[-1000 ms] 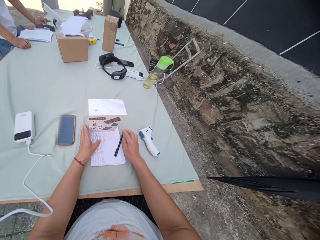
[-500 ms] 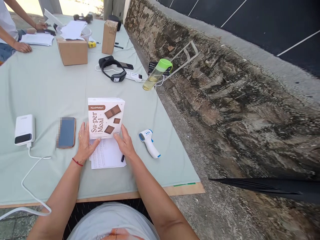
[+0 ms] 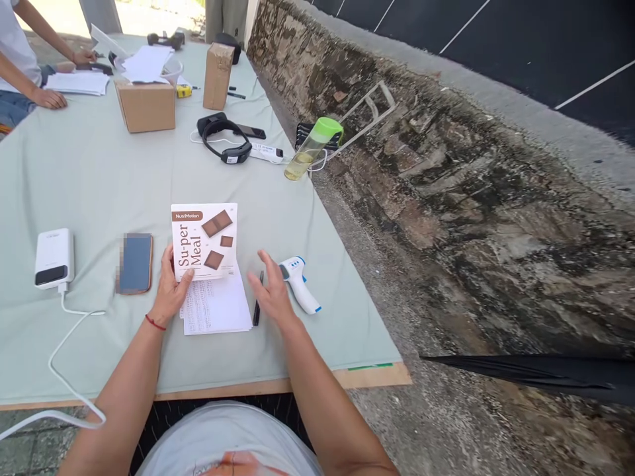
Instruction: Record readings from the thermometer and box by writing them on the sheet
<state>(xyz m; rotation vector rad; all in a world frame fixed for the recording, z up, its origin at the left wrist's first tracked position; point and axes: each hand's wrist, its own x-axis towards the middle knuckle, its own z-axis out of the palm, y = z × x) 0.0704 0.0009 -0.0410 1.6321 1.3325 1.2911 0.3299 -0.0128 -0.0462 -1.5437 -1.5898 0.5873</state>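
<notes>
My left hand grips the lower left edge of a white box printed with "NutriMotion Su-per Meal" and brown bars; the thumb lies on its front. Below and partly behind the box lie printed paper sheets. My right hand is apart from the box, fingers spread, holding nothing. A black pen lies beside the sheets, close to that hand. Just right of the hand rests a white and blue infrared thermometer. Left of the box lies a phone on the cloth.
A white power bank with a cable lies at left. Farther back are a black headset, a green-capped bottle, and cardboard boxes. Another person's hand rests at the far left. A stone wall runs along the right.
My right hand has let go of the box and moved right, opening. The box, in my left hand, has shifted slightly left and down. More of the pen now shows.
</notes>
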